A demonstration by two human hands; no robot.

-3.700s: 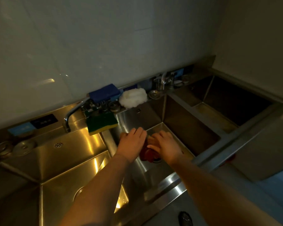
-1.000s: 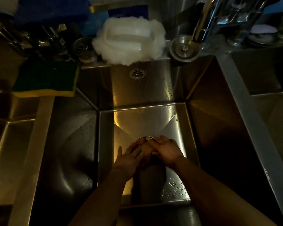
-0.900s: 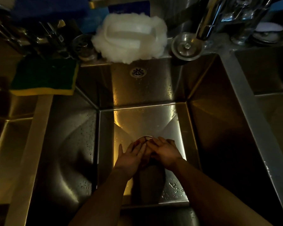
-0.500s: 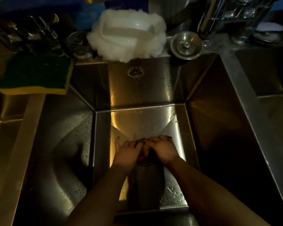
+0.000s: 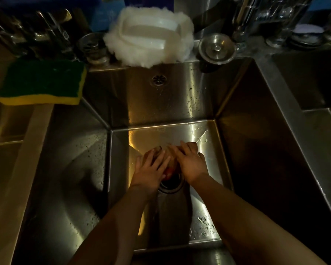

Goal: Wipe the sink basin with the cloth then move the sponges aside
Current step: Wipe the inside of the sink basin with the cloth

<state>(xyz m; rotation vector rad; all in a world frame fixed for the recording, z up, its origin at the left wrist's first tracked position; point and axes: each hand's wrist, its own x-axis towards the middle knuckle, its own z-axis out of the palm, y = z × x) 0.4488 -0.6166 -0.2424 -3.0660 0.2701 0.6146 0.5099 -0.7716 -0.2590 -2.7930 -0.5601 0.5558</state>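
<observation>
The red cloth (image 5: 169, 174) is mostly hidden on the sink floor (image 5: 161, 133), with the left hand (image 5: 151, 169) and right hand (image 5: 191, 162) pressing it flat-fingered. It's slid forward off the drain (image 5: 172, 186), so wiping's still going. The green sponge (image 5: 40, 81) looks untouched.

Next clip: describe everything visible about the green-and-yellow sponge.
The green-and-yellow sponge is a rectangular block: a dark green scouring layer on top, with yellow foam beneath showing along its near and right edges. It lies flat, green side up, at the far end of the steel divider left of the basin, its right corner jutting past the basin's edge. Nothing rests on it. Whether it is wet cannot be judged in this dim light.
</observation>
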